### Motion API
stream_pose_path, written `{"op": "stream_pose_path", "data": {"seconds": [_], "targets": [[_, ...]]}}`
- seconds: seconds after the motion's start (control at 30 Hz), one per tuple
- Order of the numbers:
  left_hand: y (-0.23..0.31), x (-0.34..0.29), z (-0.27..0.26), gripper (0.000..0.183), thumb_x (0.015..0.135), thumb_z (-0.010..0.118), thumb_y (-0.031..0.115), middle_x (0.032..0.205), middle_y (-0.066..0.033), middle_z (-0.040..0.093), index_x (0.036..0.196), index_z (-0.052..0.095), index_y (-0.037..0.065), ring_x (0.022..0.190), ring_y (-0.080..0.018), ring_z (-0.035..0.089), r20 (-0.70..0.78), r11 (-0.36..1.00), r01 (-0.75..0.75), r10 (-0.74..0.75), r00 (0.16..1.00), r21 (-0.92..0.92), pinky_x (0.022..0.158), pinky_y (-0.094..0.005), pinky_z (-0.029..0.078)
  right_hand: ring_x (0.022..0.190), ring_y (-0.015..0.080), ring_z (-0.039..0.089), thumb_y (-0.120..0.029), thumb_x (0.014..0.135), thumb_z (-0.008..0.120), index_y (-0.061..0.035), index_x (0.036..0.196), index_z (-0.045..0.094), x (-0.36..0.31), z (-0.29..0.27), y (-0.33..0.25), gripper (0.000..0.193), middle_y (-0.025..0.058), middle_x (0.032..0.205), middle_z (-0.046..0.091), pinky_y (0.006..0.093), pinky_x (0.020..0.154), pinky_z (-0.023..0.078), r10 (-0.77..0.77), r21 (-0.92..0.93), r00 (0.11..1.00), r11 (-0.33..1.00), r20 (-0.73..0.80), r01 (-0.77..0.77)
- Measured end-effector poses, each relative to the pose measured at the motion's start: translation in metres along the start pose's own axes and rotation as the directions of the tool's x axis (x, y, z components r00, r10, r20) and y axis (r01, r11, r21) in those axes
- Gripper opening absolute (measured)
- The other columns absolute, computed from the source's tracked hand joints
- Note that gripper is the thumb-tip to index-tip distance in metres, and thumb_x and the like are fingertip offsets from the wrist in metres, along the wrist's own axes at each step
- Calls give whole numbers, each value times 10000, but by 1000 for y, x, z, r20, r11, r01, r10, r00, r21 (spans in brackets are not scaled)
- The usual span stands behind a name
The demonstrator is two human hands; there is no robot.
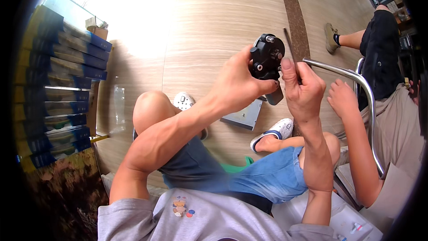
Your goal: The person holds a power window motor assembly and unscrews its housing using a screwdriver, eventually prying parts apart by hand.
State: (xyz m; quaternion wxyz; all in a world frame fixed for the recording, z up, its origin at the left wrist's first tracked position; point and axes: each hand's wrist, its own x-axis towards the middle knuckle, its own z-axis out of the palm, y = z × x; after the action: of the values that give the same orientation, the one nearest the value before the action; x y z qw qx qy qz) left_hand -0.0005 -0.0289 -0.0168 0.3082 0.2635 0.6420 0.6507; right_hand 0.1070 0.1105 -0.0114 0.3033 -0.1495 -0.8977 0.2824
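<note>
One light grey, soft cloth T-shirt [205, 216] with a small cartoon print lies nearest, above blue denim shorts [272, 174] with a faded, woven look. At the near right is a smooth white box [356, 225]; a green object [238, 167], mostly hidden, shows behind the shorts.

Beyond the knees, two bare hands work in the air over the floor. The left hand [236, 78] is partly open, its thumb and fingers spread around a black, rounded mechanical part [263, 60] studded with short, shiny metal posts; most of its fingers are hidden behind. The right hand [307, 91] is curled closed around a thin, straight, dark rod [290, 44] pointing away to the far side, its thumb raised just beside the black part. Whether the rod touches that part cannot be told.

Below them are a flat, grey metal box [245, 115] and white, perforated clogs [281, 128]. To the right, another person's bare hand [343, 98] is near a bent, glossy chrome tube [352, 73]. Blue-and-yellow cartons [67, 93] are stacked at the left. Farther off, the glossy, streaked tile floor [223, 13] carries a dark brown, speckled strip [292, 13], with a tan shoe [331, 39] at right.
</note>
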Motion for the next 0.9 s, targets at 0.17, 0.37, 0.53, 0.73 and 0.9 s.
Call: {"op": "stream_pose_path", "data": {"seconds": [0.17, 0.37, 0.53, 0.73, 0.9], "targets": [[1, -2, -6, 484, 694, 787, 113, 860, -145, 707, 1104, 572, -27, 752, -191, 688, -10, 999, 8, -8, 1000, 36, 659, -328, 546, 574, 132, 590, -116, 874, 740, -24, 986, 698, 4, -8, -13, 151, 64, 805, 688, 268, 508, 454, 9, 254, 1000, 967, 14, -12], [4, -3, -6, 492, 701, 777, 109, 841, -138, 707, 1121, 560, -29, 723, -194, 686, -7, 997, 13, -13, 1000, 80, 645, -334, 548, 567, 129, 597, -25, 842, 714, -26, 954, 691, -5, -7, 0, 115, 60, 838, 685, 268, 506, 465, -83, 105, 994, 992, 70, 75], [7, -2, -2, 481, 706, 776, 104, 846, -129, 703, 1114, 558, -29, 741, -174, 680, -9, 999, -2, 2, 1000, 46, 644, -326, 546, 564, 123, 599, -41, 845, 725, -33, 952, 696, -6, -12, -5, 110, 63, 836, 688, 267, 501, 469, -23, 125, 996, 992, 84, 12], [6, -1, -1, 477, 705, 775, 100, 844, -122, 697, 1114, 559, -16, 750, -167, 672, -6, 998, 13, -13, 1000, 69, 648, -323, 541, 545, 123, 590, -88, 854, 748, -37, 940, 708, -3, -7, -8, 108, 64, 796, 690, 264, 495, 458, -79, 89, 996, 993, 28, 76], [6, -2, -2, 478, 703, 774, 99, 827, -127, 696, 1113, 556, -14, 746, -172, 672, 1, 994, 28, -28, 1000, 110, 652, -324, 541, 542, 119, 592, -108, 862, 748, -37, 927, 711, -4, -8, 0, 103, 59, 763, 687, 267, 502, 452, 25, -2, 996, 1000, 85, -25]]}}
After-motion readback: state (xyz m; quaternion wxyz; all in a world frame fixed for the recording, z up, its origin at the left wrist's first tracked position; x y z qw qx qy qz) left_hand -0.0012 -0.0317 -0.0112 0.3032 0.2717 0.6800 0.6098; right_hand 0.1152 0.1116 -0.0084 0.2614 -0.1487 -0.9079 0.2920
